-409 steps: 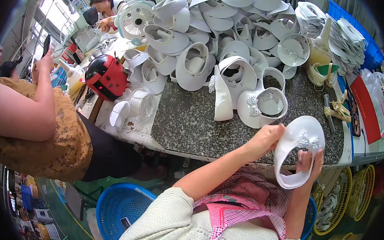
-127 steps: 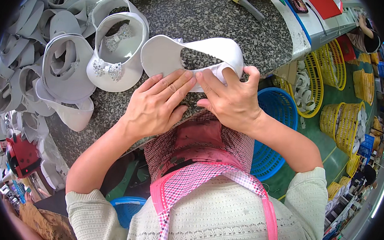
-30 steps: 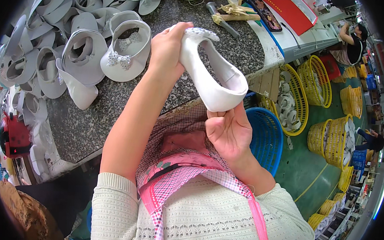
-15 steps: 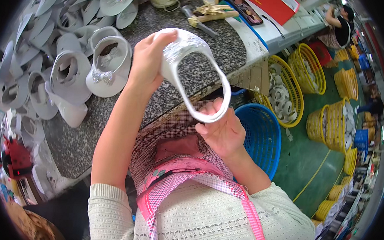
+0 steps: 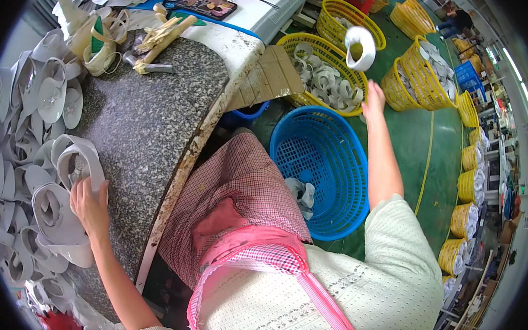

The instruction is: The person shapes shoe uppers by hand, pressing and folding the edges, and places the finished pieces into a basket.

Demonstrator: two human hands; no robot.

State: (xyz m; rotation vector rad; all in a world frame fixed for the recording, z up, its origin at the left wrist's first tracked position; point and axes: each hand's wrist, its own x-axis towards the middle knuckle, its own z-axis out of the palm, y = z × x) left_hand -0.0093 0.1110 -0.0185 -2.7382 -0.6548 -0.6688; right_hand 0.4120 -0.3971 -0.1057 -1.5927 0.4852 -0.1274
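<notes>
Two hands are busy at once. Our left hand [image 5: 90, 206] rests with spread fingers [image 5: 81, 191] on a white shoe upper [image 5: 61, 213] in the pile at the near edge of the granite counter [image 5: 152, 116], pressing it but not yet closed around it. Our right hand [image 5: 374, 99] is stretched out over the yellow basket [image 5: 307, 46], fingers released, and another white upper [image 5: 360, 48] hangs in the air just above it, free of any grip. We judge these pieces light, thin and springy, a curled band that flexes without breaking; its smooth surface may slip, so the band's edge or strap looks the best hold. A blue basket [image 5: 324, 162] stands beside our knees.
</notes>
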